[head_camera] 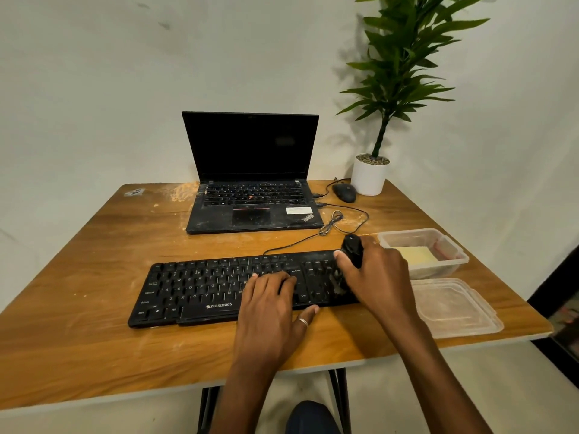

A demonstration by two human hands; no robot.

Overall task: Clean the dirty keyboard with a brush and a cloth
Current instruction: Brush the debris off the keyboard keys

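Wooden tabletop (94, 261) is carrying a dusty black keyboard (200, 289) on its near side; left hand (269, 311) is resting flat, fingers relaxed, on the keys, right hand (379, 277) is gripping a black brush (352, 247) at the keyboard's right end.

Brush (352, 249) mostly hidden in right hand (380, 278)

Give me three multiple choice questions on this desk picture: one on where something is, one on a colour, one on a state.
1. Where is the cloth? A on the floor; B on a chair; C in the tub
2. What colour is the pot? A white; B black; C red
3. The right hand: A lies flat; B grips the brush; C is out of view

Answers: C, the yellow cloth lies inside the clear tub. A, the plant stands in a white pot. B, it curls round the black brush at the keyboard's right end.
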